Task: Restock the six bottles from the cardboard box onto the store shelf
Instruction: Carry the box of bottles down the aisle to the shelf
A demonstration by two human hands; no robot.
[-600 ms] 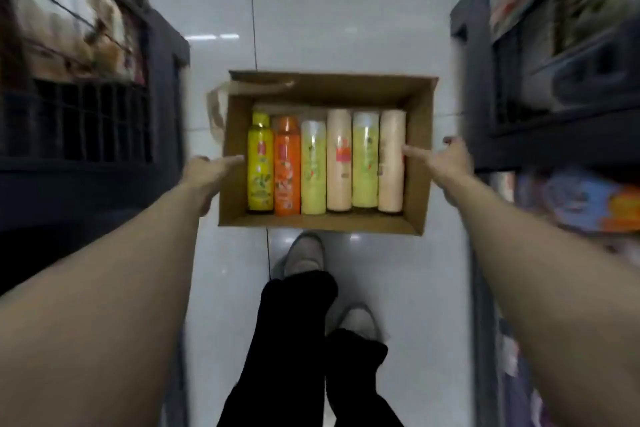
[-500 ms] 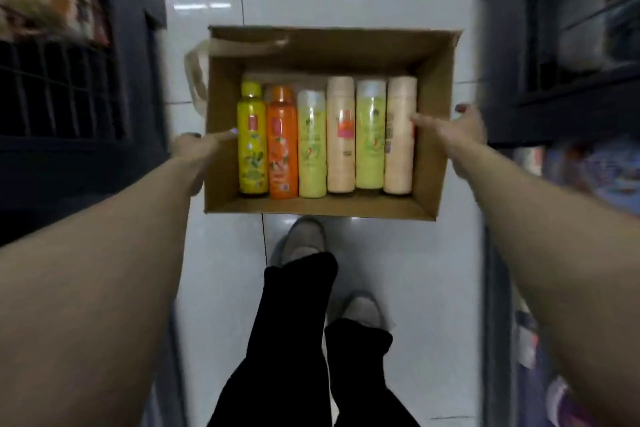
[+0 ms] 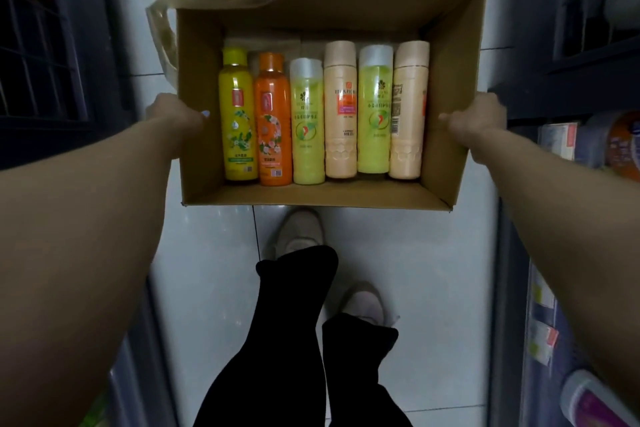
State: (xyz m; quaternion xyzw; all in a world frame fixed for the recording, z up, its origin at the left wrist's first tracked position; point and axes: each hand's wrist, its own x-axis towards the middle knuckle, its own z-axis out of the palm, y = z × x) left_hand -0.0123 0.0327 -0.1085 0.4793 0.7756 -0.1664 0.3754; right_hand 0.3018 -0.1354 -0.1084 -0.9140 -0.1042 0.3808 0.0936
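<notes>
An open cardboard box point(image 3: 346, 7) hangs above the white tiled floor, carried between both hands. My left hand point(image 3: 175, 116) grips its left wall and my right hand point(image 3: 476, 121) grips its right wall. Inside lie several bottles side by side: a yellow bottle point(image 3: 239, 118), an orange bottle point(image 3: 273, 121), a green bottle point(image 3: 308, 125), a peach bottle point(image 3: 340, 111), a second green bottle point(image 3: 374, 114) and a second peach bottle point(image 3: 408, 111). Brown tape point(image 3: 162, 28) loops off the box's far left corner.
Dark store shelving lines both sides of the narrow aisle: a wire-fronted shelf point(image 3: 45, 55) on the left, a shelf with packaged goods point(image 3: 588, 142) on the right. My legs in black trousers point(image 3: 298, 340) and light shoes stand on the floor below the box.
The box has come closer to the camera and higher in view. Both hands have closed more firmly on its side walls, and the view has tilted down.
</notes>
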